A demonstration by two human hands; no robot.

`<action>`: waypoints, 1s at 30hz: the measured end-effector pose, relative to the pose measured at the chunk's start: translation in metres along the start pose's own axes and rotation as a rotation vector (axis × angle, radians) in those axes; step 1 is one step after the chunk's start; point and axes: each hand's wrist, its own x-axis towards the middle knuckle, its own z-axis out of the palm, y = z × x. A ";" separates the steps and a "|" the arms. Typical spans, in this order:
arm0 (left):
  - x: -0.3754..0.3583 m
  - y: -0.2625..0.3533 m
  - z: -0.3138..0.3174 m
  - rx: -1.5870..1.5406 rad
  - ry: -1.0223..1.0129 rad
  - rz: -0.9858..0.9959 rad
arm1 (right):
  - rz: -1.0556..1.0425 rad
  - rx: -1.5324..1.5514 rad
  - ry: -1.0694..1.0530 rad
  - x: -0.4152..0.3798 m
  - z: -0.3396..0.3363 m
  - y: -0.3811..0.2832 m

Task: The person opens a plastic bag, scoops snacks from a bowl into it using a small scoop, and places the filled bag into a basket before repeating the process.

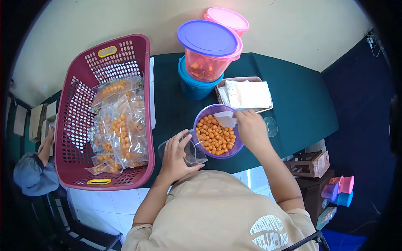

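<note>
A purple bowl (239,147) full of round orange snack balls (215,136) stands on the dark green tablecloth in front of me. My right hand (251,127) grips a white scoop (225,119), whose blade rests over the far side of the balls. At the bowl's left edge, my left hand (176,157) holds a clear plastic bag (193,152), its mouth spread beside the rim. A small orange bit shows in that bag. Just right of my right hand sits a clear round glass or lid (271,126), partly hidden by the hand.
Left of me, a maroon basket (151,125) holds several filled snack bags (121,129). Behind the bowl stand a blue tub (197,88), a pink tub (205,67) with a purple lid, and a tray of white packets (249,94). Another person (35,173) works at far left.
</note>
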 end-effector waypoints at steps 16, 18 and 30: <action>-0.001 -0.010 -0.008 0.121 -0.061 -0.200 | 0.226 0.174 -0.363 -0.005 0.097 0.021; 0.001 -0.012 -0.008 0.121 -0.045 -0.187 | 0.235 0.193 -0.348 -0.009 0.097 0.017; -0.003 -0.008 -0.007 0.138 -0.065 -0.196 | 0.374 0.467 -0.498 -0.027 0.135 0.013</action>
